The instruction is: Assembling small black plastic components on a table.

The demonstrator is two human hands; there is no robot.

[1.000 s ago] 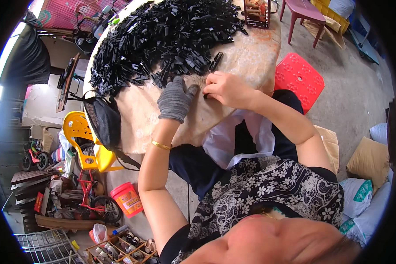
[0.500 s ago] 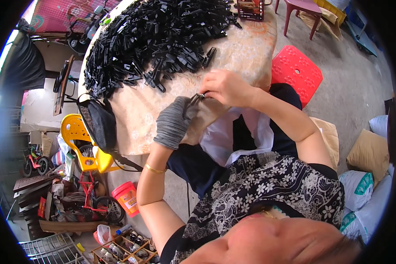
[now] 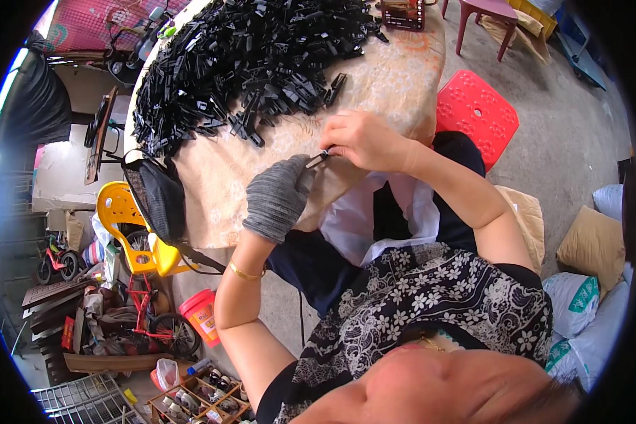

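1. Pinched between both hands: a small black clip [image 3: 319,158], thin and dark with a pale glint at one end, held just above the near edge of the table [image 3: 396,78].
2. Gloved left hand [image 3: 277,198] closed round its near end, seemingly to steady it.
3. Bare right hand [image 3: 364,140] nipping the far end with fingertips, likely for finer control.
4. Farther left, heaped within reach: a pile of black clips [image 3: 247,63].
5. Right of the table, a red stool [image 3: 477,113].

Small black part [image 3: 318,158], details indistinct
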